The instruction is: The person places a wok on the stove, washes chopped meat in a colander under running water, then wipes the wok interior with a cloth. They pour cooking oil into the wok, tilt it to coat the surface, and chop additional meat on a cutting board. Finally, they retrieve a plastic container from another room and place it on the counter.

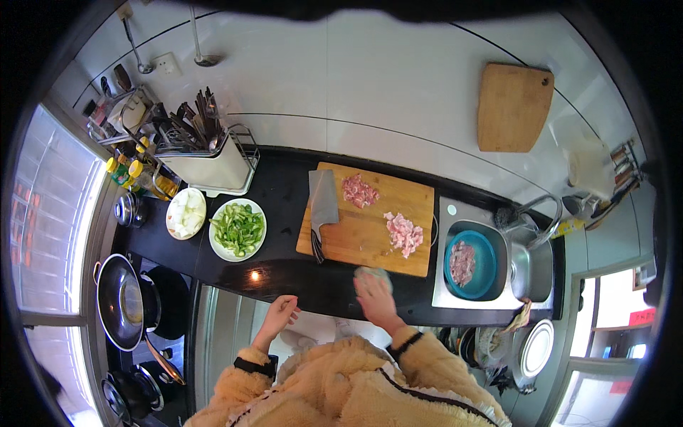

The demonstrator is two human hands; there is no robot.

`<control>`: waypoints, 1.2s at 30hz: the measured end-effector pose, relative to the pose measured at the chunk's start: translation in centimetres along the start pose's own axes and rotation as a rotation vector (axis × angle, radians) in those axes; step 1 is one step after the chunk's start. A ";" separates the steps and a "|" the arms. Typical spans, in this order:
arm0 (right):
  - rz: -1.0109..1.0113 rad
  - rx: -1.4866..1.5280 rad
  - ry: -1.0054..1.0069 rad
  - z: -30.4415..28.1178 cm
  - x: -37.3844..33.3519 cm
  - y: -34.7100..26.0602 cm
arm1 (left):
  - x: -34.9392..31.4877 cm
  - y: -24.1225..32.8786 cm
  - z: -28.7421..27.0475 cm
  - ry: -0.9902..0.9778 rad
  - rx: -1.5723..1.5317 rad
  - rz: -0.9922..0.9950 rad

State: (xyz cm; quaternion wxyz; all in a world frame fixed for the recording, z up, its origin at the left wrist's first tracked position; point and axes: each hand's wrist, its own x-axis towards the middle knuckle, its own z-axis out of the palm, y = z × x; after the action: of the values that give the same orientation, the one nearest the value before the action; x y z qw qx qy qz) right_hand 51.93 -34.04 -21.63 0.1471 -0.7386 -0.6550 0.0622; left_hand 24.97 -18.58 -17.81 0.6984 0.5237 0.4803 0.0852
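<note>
My right hand (374, 297) presses a pale crumpled cloth (379, 275) onto the black counter, just in front of the wooden cutting board (363, 249). My left hand (281, 312) hovers by the counter's front edge with curled fingers, and nothing shows in it. On the board lie two heaps of chopped meat: a redder one (360, 191) at the back and a paler, pinker one (403, 235) toward the right. A cleaver (324, 198) rests flat along the board's left side, its dark handle toward me.
Left of the board stand a plate of sliced green peppers (238, 229) and a bowl of white pieces (186, 213). A wok (119, 302) sits on the stove at far left. In the sink (445, 295) at right is a teal basin (489, 265) with meat. A utensil holder (213, 167) stands behind.
</note>
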 end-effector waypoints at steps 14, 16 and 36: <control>0.076 0.119 0.291 -5.5 2.4 2.2 | 13.1 -1.1 -8.2 0.668 -0.697 0.041; 0.037 0.191 0.235 -4.2 7.4 -0.2 | 14.0 -0.9 -9.8 0.712 -0.725 0.028; 0.546 0.151 -0.026 1.4 21.4 -7.1 | 7.7 2.6 -18.5 0.314 -0.090 -0.276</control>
State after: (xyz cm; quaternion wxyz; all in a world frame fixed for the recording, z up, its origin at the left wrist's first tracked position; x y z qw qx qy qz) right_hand 47.62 -12.08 -18.67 0.1709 -0.8738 -0.4271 0.1576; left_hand 15.91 -0.63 -19.96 0.6425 0.4016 0.6462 0.0907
